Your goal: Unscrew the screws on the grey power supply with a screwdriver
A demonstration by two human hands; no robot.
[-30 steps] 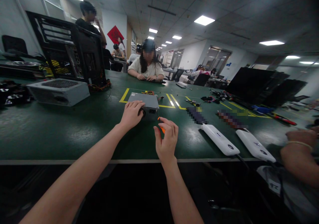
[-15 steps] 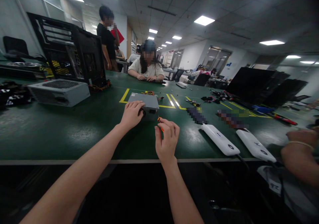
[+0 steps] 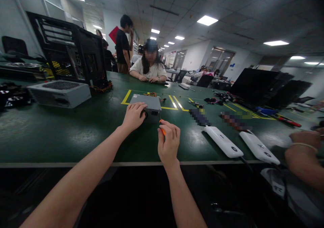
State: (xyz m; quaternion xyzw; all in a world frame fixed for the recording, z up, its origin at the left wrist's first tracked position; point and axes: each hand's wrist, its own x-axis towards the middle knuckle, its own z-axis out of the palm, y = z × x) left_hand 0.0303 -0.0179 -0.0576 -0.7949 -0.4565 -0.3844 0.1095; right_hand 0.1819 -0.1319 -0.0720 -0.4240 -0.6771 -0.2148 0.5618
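A grey metal computer power supply (image 3: 149, 102) sits on the green table, with coloured wires at its far side and a black socket on its near face. My left hand (image 3: 134, 116) grips its near left corner, fingers over the top. In my right hand (image 3: 169, 138) is a screwdriver (image 3: 162, 130) with an orange handle. Its thin shaft points up toward the near right corner of the power supply. Whether the tip touches a screw is too small to tell.
On the left stand a black computer case (image 3: 73, 52) and a larger power supply (image 3: 60, 93). Two white power banks (image 3: 224, 142) lie to the right, with cables and tools beyond. Another person (image 3: 150, 66) sits across the green table (image 3: 76, 136); a person's arm (image 3: 305, 153) rests at right.
My right hand has turned slightly, so more of the orange handle shows. My left hand and the power supply stay put. A standing person in the background has moved right.
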